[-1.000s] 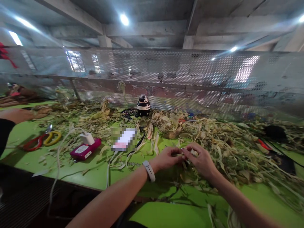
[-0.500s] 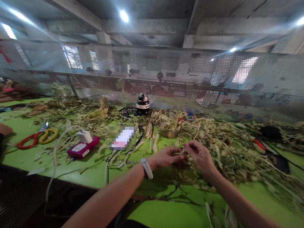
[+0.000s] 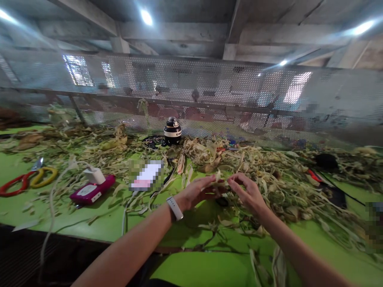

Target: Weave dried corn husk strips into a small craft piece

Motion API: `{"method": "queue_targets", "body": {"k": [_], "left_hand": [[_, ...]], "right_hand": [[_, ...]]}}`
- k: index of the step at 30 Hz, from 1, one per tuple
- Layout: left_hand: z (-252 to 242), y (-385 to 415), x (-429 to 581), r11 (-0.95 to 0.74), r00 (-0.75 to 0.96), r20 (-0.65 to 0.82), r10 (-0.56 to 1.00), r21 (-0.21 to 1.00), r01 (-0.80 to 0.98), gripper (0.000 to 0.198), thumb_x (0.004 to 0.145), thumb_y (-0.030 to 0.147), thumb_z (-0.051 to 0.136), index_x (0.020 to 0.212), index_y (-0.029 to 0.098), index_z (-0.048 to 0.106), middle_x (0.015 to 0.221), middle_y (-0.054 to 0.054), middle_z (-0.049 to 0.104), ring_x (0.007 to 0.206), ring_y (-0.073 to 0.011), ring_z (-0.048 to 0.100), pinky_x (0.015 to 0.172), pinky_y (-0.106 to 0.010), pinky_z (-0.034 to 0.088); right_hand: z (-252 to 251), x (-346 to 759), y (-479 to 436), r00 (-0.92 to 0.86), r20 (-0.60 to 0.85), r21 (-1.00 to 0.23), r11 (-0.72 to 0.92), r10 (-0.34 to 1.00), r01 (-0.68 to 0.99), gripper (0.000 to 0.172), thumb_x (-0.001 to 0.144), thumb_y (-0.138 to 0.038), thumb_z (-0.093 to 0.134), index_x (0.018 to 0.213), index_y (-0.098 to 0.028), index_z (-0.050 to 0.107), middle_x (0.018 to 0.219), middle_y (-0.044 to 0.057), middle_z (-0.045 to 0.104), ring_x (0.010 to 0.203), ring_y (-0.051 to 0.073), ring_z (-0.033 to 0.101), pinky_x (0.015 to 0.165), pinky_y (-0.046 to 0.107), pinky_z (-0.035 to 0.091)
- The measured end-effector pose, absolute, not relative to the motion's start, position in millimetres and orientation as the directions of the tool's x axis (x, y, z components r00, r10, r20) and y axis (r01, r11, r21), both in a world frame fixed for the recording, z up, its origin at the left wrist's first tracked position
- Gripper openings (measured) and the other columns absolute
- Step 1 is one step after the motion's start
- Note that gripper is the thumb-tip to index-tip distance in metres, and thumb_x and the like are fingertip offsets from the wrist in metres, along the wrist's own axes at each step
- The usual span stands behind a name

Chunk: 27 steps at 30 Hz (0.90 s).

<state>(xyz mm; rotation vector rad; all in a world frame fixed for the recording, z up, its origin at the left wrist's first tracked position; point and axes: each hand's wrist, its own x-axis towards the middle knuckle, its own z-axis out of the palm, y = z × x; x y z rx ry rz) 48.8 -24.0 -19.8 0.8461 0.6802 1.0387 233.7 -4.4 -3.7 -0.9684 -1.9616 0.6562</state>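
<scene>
My left hand (image 3: 199, 192), with a pale watch (image 3: 174, 208) on the wrist, reaches in over the heap at the middle of the table. Its fingers are closed on a pale strip of dried husk or leaf (image 3: 218, 175), whose tip pokes up above them. Facing it, my right hand (image 3: 247, 193) has thumb and index finger drawn together near the strip's other side. Whatever sits in that pinch is too small to make out. Loose dried plant strips (image 3: 278, 187) lie under and around both hands.
On the green table (image 3: 98, 225) lie a phone (image 3: 147, 175) on a cable, a magenta box (image 3: 92, 194) with a white plug (image 3: 94, 175), and red-and-yellow scissors (image 3: 26, 179). A black jar (image 3: 172, 131) stands before the perforated metal screen (image 3: 179, 91). A black pouch (image 3: 333, 195) lies right.
My left hand has turned and opened out somewhat, and the pale strip now shows above its fingers. My right hand stays close by, still pinching. The whole view has shifted slightly.
</scene>
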Motion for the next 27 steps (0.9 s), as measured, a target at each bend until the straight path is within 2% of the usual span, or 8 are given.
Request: {"method": "queue_targets", "body": {"k": [3, 6, 9, 13, 21, 27], "left_hand": [[-19.0, -25.0, 48.1, 0.284, 0.393, -0.098, 0.914, 0.848, -0.448, 0.029, 0.067, 0.027, 0.073, 0.092, 0.014, 0.066, 0.094, -0.01, 0.07, 0.087, -0.0188, 0.064, 0.079, -0.031, 0.049], [-20.9, -24.4, 49.9, 0.27, 0.344, -0.114, 0.932, 0.852, -0.449, 0.033, 0.06, 0.019, 0.078, 0.09, 0.015, 0.064, 0.086, -0.007, 0.07, 0.076, -0.0159, 0.065, 0.074, -0.029, 0.049], [-23.2, -22.1, 52.3, 0.2, 0.248, -0.098, 0.964, 0.882, -0.427, 0.028, 0.063, 0.022, 0.076, 0.088, 0.015, 0.065, 0.08, -0.003, 0.069, 0.063, -0.0116, 0.061, 0.067, -0.025, 0.048], [-24.6, -20.0, 53.6, 0.174, 0.195, -0.102, 0.976, 0.899, -0.402, 0.028, 0.062, 0.024, 0.076, 0.087, 0.017, 0.064, 0.072, 0.001, 0.066, 0.058, -0.0104, 0.058, 0.064, -0.025, 0.047], [-25.4, -17.3, 52.2, 0.078, 0.143, -0.026, 0.989, 0.923, -0.376, 0.026, 0.061, 0.029, 0.076, 0.08, 0.014, 0.064, 0.062, 0.001, 0.061, 0.054, -0.0085, 0.05, 0.058, -0.022, 0.04], [-32.7, -20.8, 55.7, 0.073, 0.319, -0.004, 0.948, 0.976, -0.205, 0.041, 0.055, 0.043, 0.077, 0.079, 0.012, 0.065, 0.055, 0.003, 0.056, 0.051, -0.0073, 0.044, 0.055, -0.022, 0.033]], "right_hand": [[-10.2, 232.2, -0.1, -0.372, 0.412, -0.757, 0.54, 0.832, 0.368, 0.025, 0.081, -0.043, 0.054, 0.075, -0.019, 0.058, 0.065, 0.0, 0.057, 0.058, 0.013, 0.05, 0.055, 0.024, 0.042], [-16.6, 230.0, 4.8, -0.346, 0.41, -0.78, 0.521, 0.844, 0.346, 0.027, 0.08, -0.044, 0.054, 0.073, -0.019, 0.058, 0.065, 0.001, 0.059, 0.059, 0.014, 0.052, 0.055, 0.024, 0.042], [-19.4, 228.7, 6.9, -0.313, 0.394, -0.802, 0.49, 0.864, 0.342, 0.03, 0.079, -0.047, 0.055, 0.069, -0.019, 0.057, 0.059, -0.001, 0.054, 0.052, 0.013, 0.048, 0.049, 0.023, 0.039], [-20.4, 227.5, 6.0, -0.341, 0.315, -0.845, 0.426, 0.886, 0.324, 0.03, 0.078, -0.049, 0.054, 0.071, -0.019, 0.056, 0.054, -0.003, 0.049, 0.045, 0.011, 0.043, 0.043, 0.023, 0.035], [-18.5, 230.5, 8.6, -0.403, 0.305, -0.828, 0.449, 0.863, 0.336, 0.031, 0.08, -0.048, 0.054, 0.073, -0.018, 0.055, 0.056, -0.004, 0.048, 0.05, 0.011, 0.043, 0.048, 0.023, 0.035], [-14.1, 233.0, 6.4, -0.489, 0.221, -0.817, 0.434, 0.843, 0.379, 0.043, 0.085, -0.052, 0.042, 0.06, -0.017, 0.048, 0.055, -0.004, 0.041, 0.052, 0.01, 0.039, 0.048, 0.022, 0.031]]}}
